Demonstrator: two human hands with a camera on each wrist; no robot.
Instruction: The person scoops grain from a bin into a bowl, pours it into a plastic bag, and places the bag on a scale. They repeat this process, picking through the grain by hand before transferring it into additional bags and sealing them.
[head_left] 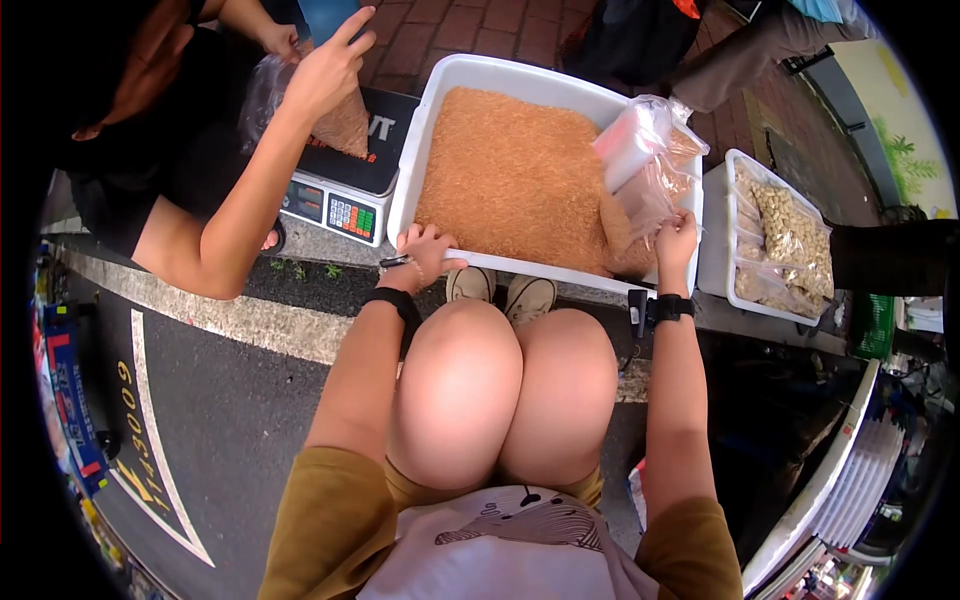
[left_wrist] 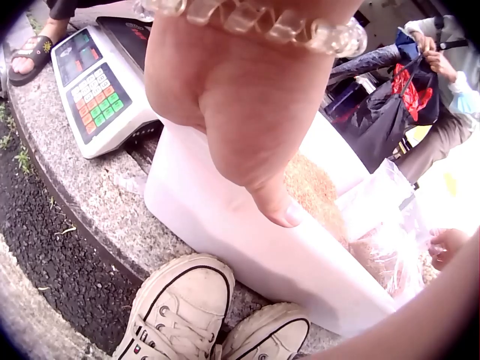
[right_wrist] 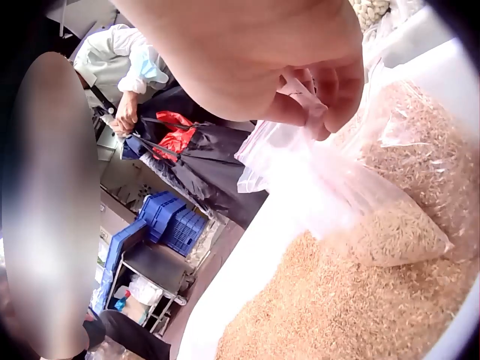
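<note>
A white tub point(head_left: 540, 272) holds a bed of loose brown dried flakes point(head_left: 515, 180). My left hand point(head_left: 428, 252) rests on its near left rim; in the left wrist view the thumb point(left_wrist: 281, 206) lies along the white edge. At the tub's right side my right hand point(head_left: 676, 238) pinches the top of a clear plastic bag point(head_left: 655, 197). In the right wrist view the fingers of the right hand point(right_wrist: 322, 97) grip the gathered plastic, and the bag point(right_wrist: 397, 229) holds flakes in its lower corner. Other filled bags lie beside it.
Left of the tub stands a scale point(head_left: 345, 210), where another person's arm point(head_left: 255, 190) and a bag of flakes point(head_left: 343, 125) are. To the right is a tray point(head_left: 785, 240) of bagged pale pieces. People stand beyond the tub.
</note>
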